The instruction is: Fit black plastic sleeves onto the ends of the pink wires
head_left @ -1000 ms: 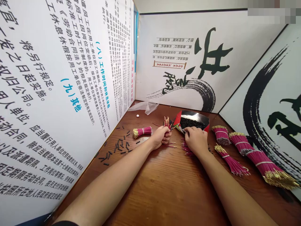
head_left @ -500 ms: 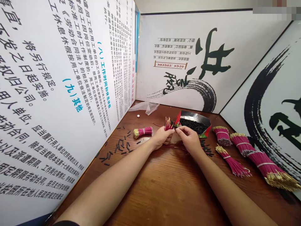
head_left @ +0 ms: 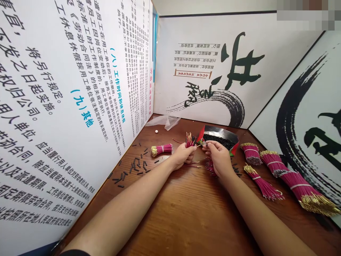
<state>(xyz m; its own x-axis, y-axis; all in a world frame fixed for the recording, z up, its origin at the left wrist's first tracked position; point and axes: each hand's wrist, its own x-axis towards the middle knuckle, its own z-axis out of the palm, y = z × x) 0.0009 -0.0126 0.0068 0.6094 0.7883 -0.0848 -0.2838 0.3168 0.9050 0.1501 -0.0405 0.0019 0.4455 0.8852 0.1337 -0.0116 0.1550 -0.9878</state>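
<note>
My left hand (head_left: pixel 184 155) is closed round a bunch of magenta wires (head_left: pixel 189 140), whose gold tips point up; a few carry black sleeves near the top. One gold-tipped wire pokes out sideways toward my right hand (head_left: pixel 220 157). The thumb and forefinger of that hand are pinched together at the near left corner of a box, on a small dark piece (head_left: pixel 204 143) that looks like a black sleeve. Short black sleeves fill the open box (head_left: pixel 234 139) just behind. Below and partly behind my right hand lies a pile of magenta wires (head_left: pixel 210 166) with black ends.
Loose black sleeves (head_left: pixel 137 165) are scattered on the wooden table (head_left: pixel 170 213) at left, beside a tied wire bundle (head_left: pixel 163 149). Several tied bundles (head_left: pixel 295 181) lie at right. Clear plastic (head_left: pixel 170 122) rests at the back. Printed panels (head_left: pixel 202 71) wall in the table.
My right hand has drawn away to the right from the wire bunch, and a gap now shows between the two hands. My left hand has barely moved and still grips the wires.
</note>
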